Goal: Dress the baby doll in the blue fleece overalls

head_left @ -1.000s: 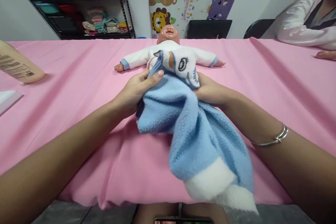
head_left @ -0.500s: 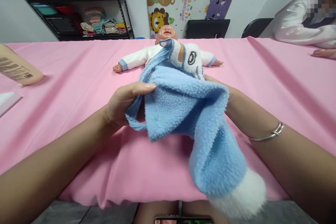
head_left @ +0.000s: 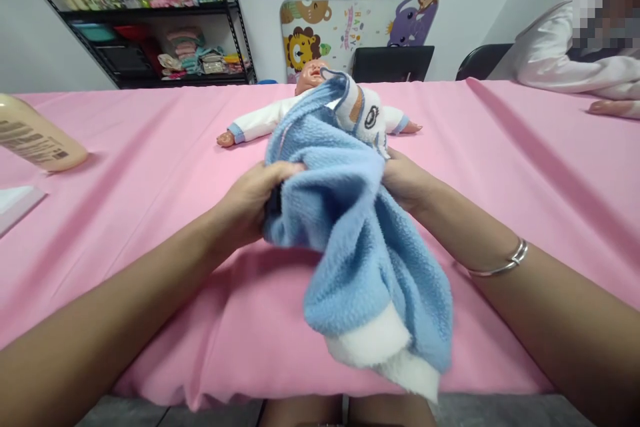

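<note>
View: head camera, looking forward and down along the tabletop.
Left hand: the left hand (head_left: 243, 203) was clenched on a fold of the blue fleece hooded towel (head_left: 350, 267), with its fingers closed over the fabric.
Right hand: the right hand (head_left: 407, 180) pressed against the towel's far side; its fingers were hidden behind the fleece, so I cannot tell whether they gripped it.
Towel's place: it hung between both hands above the middle of the pink tablecloth (head_left: 150, 147). The animal-face hood lay over the chest of the baby doll (head_left: 260, 121), and the white-trimmed end drooped toward the tabletop's near edge.
Risk: the right hand's uncertain hold could let the heavy fleece slide away, and a sharp tug could drag the hood across the doll's face or shift the doll. The low end could also snag or slip past the near edge.
Counts: two hands on the towel, one towel, one doll, one silver bangle (head_left: 500, 263) on the right wrist, and one beige plastic bottle (head_left: 35, 137) by the left edge.
Nearby: a co-worker's hand (head_left: 615, 108) rested at the tabletop's far right corner.
</note>
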Demonstrator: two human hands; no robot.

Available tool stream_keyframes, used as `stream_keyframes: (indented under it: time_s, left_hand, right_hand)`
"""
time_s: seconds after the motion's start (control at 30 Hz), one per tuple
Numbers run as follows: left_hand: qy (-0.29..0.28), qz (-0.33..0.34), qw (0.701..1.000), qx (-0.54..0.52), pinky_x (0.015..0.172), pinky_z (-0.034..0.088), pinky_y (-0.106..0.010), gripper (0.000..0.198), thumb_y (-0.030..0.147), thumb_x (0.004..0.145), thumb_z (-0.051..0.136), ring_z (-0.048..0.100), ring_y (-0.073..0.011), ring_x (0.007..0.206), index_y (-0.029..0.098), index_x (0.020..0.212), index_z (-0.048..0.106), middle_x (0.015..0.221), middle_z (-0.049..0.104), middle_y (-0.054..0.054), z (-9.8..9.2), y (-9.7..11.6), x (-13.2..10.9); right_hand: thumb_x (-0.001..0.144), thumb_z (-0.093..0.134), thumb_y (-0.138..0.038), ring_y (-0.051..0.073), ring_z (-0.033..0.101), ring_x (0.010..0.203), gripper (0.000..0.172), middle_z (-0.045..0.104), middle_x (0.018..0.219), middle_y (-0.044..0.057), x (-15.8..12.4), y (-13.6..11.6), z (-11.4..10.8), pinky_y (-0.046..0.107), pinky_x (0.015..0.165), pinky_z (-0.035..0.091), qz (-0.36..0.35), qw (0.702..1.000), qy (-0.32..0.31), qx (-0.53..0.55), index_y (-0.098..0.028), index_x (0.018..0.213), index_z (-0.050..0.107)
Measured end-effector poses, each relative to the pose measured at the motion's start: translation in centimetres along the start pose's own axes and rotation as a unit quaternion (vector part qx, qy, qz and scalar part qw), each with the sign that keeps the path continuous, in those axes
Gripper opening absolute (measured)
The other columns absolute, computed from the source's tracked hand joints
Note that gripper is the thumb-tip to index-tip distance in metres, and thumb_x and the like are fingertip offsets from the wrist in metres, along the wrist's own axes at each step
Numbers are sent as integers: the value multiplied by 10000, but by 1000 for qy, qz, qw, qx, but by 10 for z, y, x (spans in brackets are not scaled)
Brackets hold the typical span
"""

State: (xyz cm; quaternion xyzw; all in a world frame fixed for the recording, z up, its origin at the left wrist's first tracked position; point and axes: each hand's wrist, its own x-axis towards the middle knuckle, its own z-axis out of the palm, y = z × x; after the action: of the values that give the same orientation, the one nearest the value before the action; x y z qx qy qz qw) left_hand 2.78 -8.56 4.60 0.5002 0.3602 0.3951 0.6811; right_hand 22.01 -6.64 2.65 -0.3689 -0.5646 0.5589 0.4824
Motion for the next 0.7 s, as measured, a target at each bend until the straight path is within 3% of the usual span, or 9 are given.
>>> stream_keyframes:
  time_s: [0.1,0.2,0.3,0.5,0.6,0.7]
  left_hand:
    - [142,37,989,-3,754,573,-301,96,222,715,590,641,-176,748,148,734,531,654,582,-11,-12,-2,17]
    - [200,72,977,2,849,566,-331,84,217,787,574,653,-189,856,154,836,549,770,644,-28,-22,-8,28]
    - [188,96,977,-5,910,556,-375,191,285,826,573,649,-220,965,157,968,572,905,677,-60,-24,-12,30]
    - [74,65,995,16,917,548,-363,357,292,762,658,647,-228,969,147,1084,600,980,688,-80,-21,-18,29]
    - [116,73,989,57,823,558,-306,306,296,760,657,651,-193,865,145,1024,628,908,688,-57,-26,-19,31]
    - [204,59,972,102,666,541,-264,206,293,776,622,617,-161,703,137,911,639,764,660,-35,-30,-18,33]
  right_hand:
    - [568,640,-119,242,606,979,426,647,952,62,2,1,-4,398,888,535,32,999,-22,-5,-130,992,597]
    - [564,655,-138,233,594,963,426,642,962,48,3,2,-3,420,932,498,21,996,-50,-75,-122,987,604]
    - [611,651,-153,221,576,986,344,641,970,38,5,4,2,404,972,459,-64,979,-85,-172,-117,952,625]
    - [723,562,-159,168,570,814,156,640,860,35,15,0,10,288,769,484,-159,931,-159,-288,-106,854,630]
    - [729,567,-164,165,569,792,128,636,817,34,31,-5,4,280,760,479,-183,920,-151,-312,-98,815,636]
    - [723,562,-157,186,576,813,131,636,812,50,51,0,-5,318,805,485,-188,922,-53,-334,-83,802,636]
